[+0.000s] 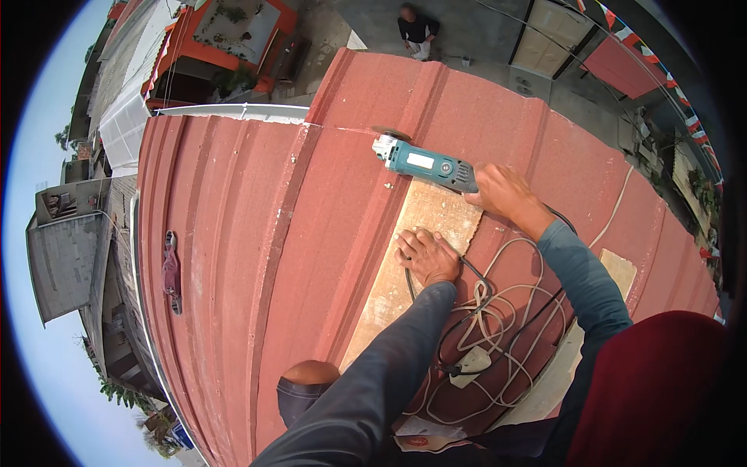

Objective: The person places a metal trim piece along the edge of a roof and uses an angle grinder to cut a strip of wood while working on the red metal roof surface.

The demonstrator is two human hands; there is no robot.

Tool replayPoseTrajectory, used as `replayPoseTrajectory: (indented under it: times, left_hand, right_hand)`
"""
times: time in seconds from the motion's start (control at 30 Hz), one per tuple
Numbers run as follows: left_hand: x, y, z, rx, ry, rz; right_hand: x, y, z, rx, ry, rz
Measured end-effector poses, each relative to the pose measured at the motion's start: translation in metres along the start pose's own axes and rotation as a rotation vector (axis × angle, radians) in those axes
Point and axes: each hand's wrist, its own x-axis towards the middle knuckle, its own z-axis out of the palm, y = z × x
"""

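My right hand [507,196] is wrapped round the rear handle of a teal angle grinder [428,165]. The grinder's metal head and dark disc [391,134] point left and rest at or just over the red ribbed metal roof [366,202], by a thin pale line across the sheet. I cannot tell whether the disc touches the metal. Flat on a worn wooden board [436,214] lies my left hand [428,257], its fingers spread. A black cord passes by that hand and runs down to a white socket block [471,364].
Loose white cable loops [513,292] lie on the roof right of my left arm, beside a second board [615,272]. A dark-red strapped item [171,272] lies at the left. Beyond the roof's far edge, a person [419,31] stands on the ground below. Flag bunting [646,53] hangs at upper right.
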Motion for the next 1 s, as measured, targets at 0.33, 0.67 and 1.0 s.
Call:
replayPoseTrajectory:
  times: [0.33,0.67,1.0]
  left_hand:
    - [0.000,0.000,-0.001,-0.010,-0.008,-0.007]
    - [0.002,0.001,-0.002,-0.013,-0.010,-0.012]
    - [0.001,0.001,-0.003,-0.010,-0.030,-0.011]
  right_hand:
    - [-0.013,0.006,0.000,-0.012,-0.007,0.035]
    - [-0.017,0.008,-0.001,-0.012,-0.037,0.080]
    - [-0.021,0.016,0.003,0.012,-0.029,0.074]
